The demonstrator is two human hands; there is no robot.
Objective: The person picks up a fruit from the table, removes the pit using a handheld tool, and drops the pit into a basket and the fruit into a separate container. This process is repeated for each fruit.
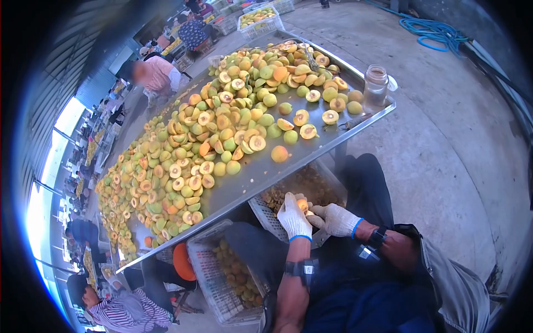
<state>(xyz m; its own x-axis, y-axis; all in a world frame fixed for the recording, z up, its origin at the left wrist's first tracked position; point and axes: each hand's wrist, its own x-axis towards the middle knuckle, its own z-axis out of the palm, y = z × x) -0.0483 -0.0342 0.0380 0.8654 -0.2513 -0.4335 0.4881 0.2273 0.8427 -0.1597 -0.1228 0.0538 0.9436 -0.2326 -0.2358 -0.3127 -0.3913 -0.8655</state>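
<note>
White gloves with blue cuffs cover both hands, which meet over a crate of brown scraps [268,215] below the metal table's near edge. Closed around an orange-yellow piece of fruit [302,205] is my left hand [295,216]. My right hand [335,219] is beside it, fingers bent together at a small pale piece [309,213]; whether it grips this piece or another is too small to tell. Many halved and whole green-orange fruits [225,119] are heaped on the metal table [311,150] in front.
A clear jar [376,87] stands at the table's right corner. Below the table, a white crate [202,266] holds fruit. Co-workers sit at the left [130,311] and across the table [158,75]. A blue hose [436,30] lies on the floor at the upper right.
</note>
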